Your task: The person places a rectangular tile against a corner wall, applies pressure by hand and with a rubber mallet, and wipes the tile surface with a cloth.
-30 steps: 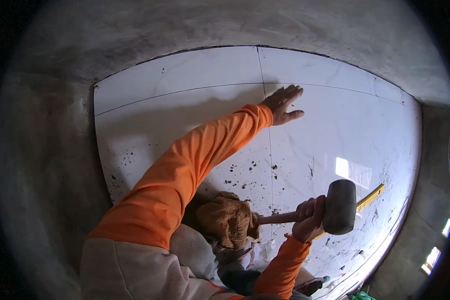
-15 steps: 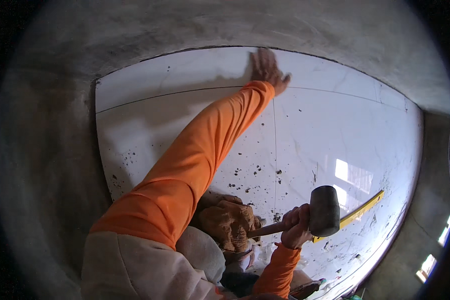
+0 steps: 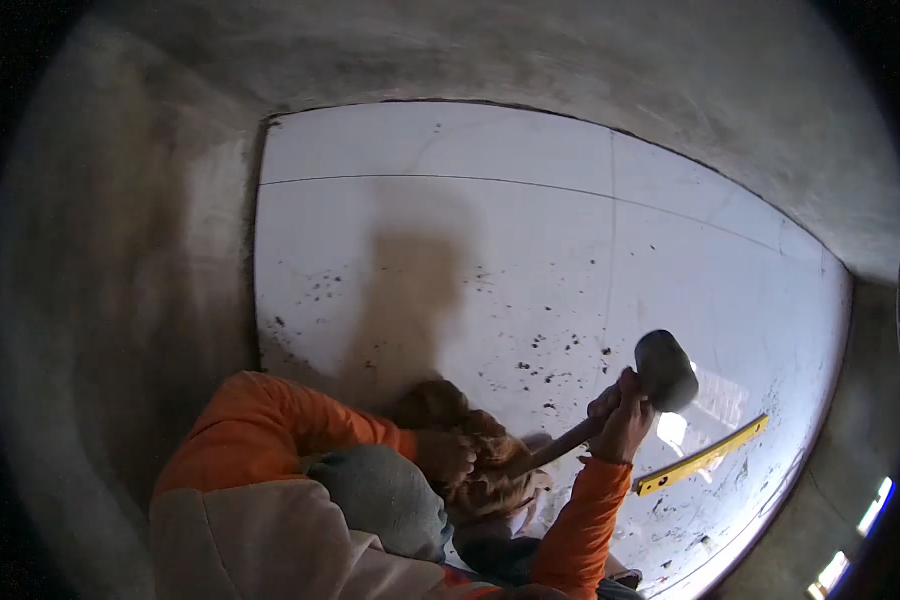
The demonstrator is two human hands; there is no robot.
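Observation:
In my right hand [image 3: 622, 417], fingers wrap round the wooden handle of a rubber mallet [image 3: 667, 371], close under its dark head. The handle slants down to the left, and its lower end meets a crumpled brown cloth [image 3: 490, 490]. Drawn back near my knee, my left hand [image 3: 446, 456] is closed on the left side of this cloth, its fingertips partly hidden in the folds. Large white tiles [image 3: 530, 230] with thin dark joints cover the floor beneath.
A yellow spirit level [image 3: 705, 457] lies on the tiles to the right of the mallet. Dark crumbs [image 3: 545, 365] of debris are scattered over the middle. Bare grey walls [image 3: 170, 250] bound the floor on the left, far side and right.
My left hand has left the far strip of tile by the wall and come back to the brown cloth. The mallet has risen slightly, its head now tilted, still in my right hand.

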